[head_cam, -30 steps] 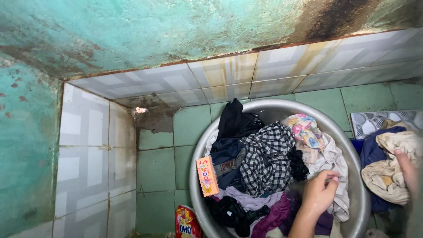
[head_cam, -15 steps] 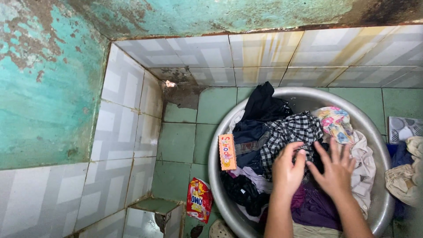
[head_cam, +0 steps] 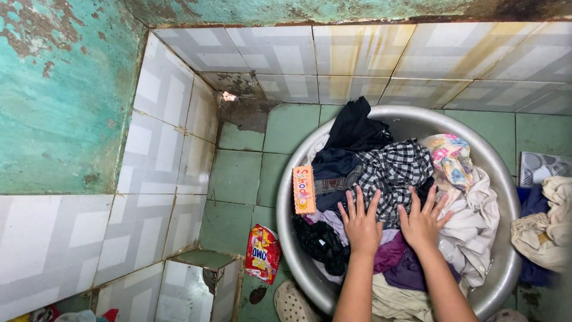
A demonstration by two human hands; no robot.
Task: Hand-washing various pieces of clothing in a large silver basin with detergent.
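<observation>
We see a heap of laundry piled in a wide, round metal basin that stands on the green tiled floor, close to the corner of the tiled walls. The heap fills the basin nearly to its rim and mixes many cloths: a black garment draped over the far edge, a black-and-white checked shirt in the middle, a flowered piece in pink and yellow to the right, a creased white cloth along the right side, and purple fabric near the front.

Our left hand lies flat on the checked shirt, palm down, its fingers spread wide and holding nothing. Our right hand rests just beside it on the same pile, fingers likewise splayed and empty.

An orange bar of soap in its wrapper leans against the basin's left inner wall. A red detergent packet lies on the floor just outside the basin, and a pale sandal sits near the front rim. More cloth is heaped to the right of the basin.
</observation>
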